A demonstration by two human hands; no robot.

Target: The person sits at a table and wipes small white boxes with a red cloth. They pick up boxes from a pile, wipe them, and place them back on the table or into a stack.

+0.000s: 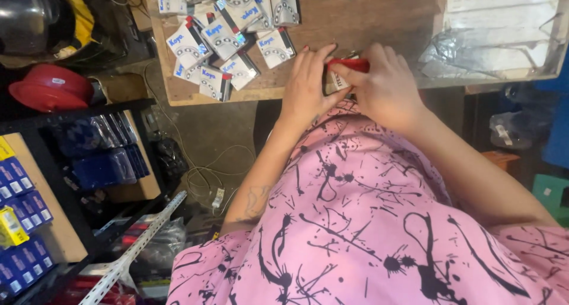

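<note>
While both hands grip it, small box [338,80] sits between left hand [305,86] and right hand [385,86].

Worn wooden table [379,15], black shelf rack [89,112] left, dusty concrete floor [207,133].

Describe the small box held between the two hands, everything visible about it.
The small box looks like cardboard, white with a red end or flap on top. It sits at the near edge of the wooden table, mostly hidden. The left hand grips its left side; the right hand pinches the red end. Whether it is open cannot be told.
</note>
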